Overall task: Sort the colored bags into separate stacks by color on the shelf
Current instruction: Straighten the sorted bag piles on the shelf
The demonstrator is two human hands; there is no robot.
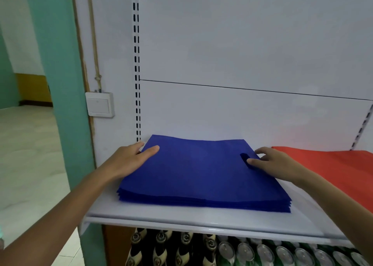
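A stack of several flat blue bags point(197, 175) lies on the white shelf point(181, 218), its handle cut-out near the right side. My left hand point(131, 161) rests on the stack's far left corner with straight fingers. My right hand point(270, 163) lies flat on the right edge, the thumb beside the cut-out. A stack of red-orange bags point(327, 169) sits to the right on the same shelf, running out of view.
The white back panel point(242, 54) rises behind the shelf, with a slotted upright point(137, 64) at the left. A light switch point(99, 104) is on the wall left of it. Bottles point(161, 249) and cans point(282, 253) fill the level below.
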